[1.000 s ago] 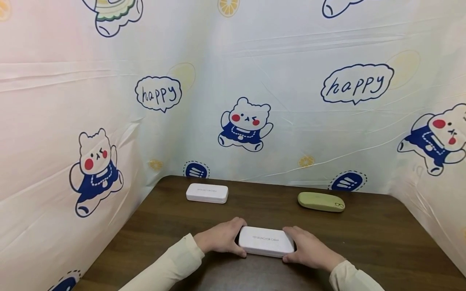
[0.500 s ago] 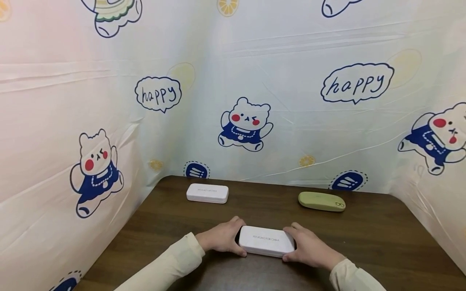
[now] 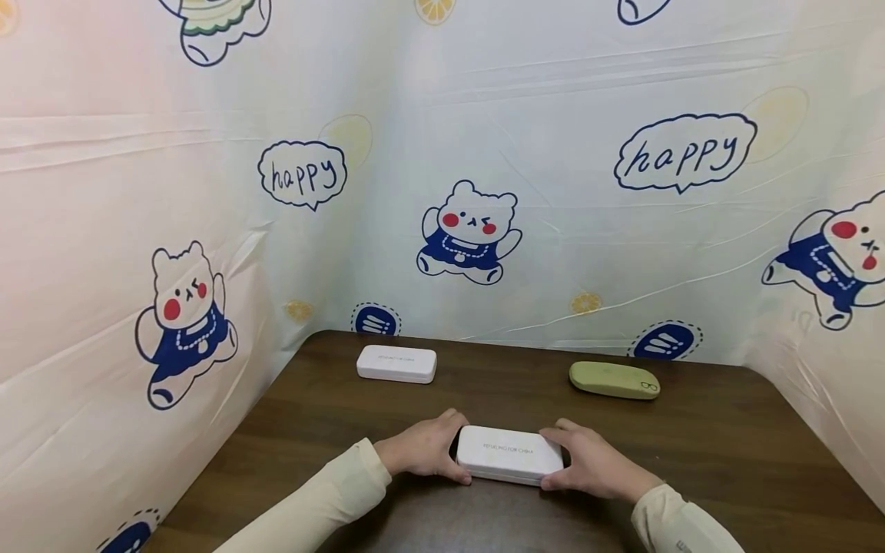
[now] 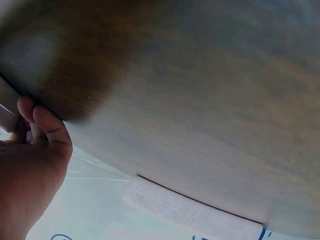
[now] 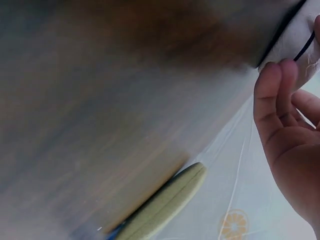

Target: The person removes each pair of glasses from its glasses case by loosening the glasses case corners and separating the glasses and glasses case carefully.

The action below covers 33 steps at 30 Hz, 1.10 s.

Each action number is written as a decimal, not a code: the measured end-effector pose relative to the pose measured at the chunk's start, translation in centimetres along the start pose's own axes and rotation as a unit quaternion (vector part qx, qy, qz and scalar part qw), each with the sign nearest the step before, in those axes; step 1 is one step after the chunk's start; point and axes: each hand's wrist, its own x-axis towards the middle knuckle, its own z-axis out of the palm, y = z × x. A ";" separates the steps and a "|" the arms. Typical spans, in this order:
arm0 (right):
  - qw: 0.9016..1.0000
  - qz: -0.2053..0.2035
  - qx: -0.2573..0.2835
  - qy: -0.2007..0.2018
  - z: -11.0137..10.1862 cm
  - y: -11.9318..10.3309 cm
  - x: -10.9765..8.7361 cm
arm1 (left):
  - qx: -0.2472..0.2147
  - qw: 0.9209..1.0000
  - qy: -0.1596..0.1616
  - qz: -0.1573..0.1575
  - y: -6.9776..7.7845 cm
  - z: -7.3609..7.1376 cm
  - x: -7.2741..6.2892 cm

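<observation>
A white glasses case (image 3: 510,453) with small lettering on its lid lies on the table near the front, between the two hands. My left hand (image 3: 425,448) holds its left end, thumb at the front corner and fingers at the back corner. At the opposite end my right hand (image 3: 598,463) grips it the same way. The right wrist view shows a dark line along the side of the white glasses case (image 5: 300,35), beside the right fingers (image 5: 267,95). Only a small part of the white glasses case (image 4: 9,112) shows in the left wrist view.
A second white glasses case (image 3: 396,364) lies at the back left of the brown wooden table (image 3: 332,415). Toward the back right lies a green glasses case (image 3: 614,380). A printed cloth (image 3: 553,253) encloses the table's back and sides.
The head view has shifted slightly. Both hands keep their hold on the ends of the front white glasses case, which stays in nearly the same place.
</observation>
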 end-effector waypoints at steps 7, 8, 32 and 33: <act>1.000 -0.002 0.020 0.008 0.0 0.4 0.1 | -0.001 1.000 0.006 0.007 0.0 0.1 -0.2; 1.000 -0.004 0.022 0.009 0.0 0.5 0.1 | -0.003 1.000 0.006 0.006 0.1 0.1 -0.2; 0.994 -0.104 0.030 0.021 -0.2 0.9 -0.6 | -0.067 0.997 0.004 -0.034 0.6 0.0 -0.1; 0.993 -0.112 0.029 0.026 -0.1 0.9 -0.6 | -0.070 0.997 0.002 -0.036 0.6 0.0 -0.2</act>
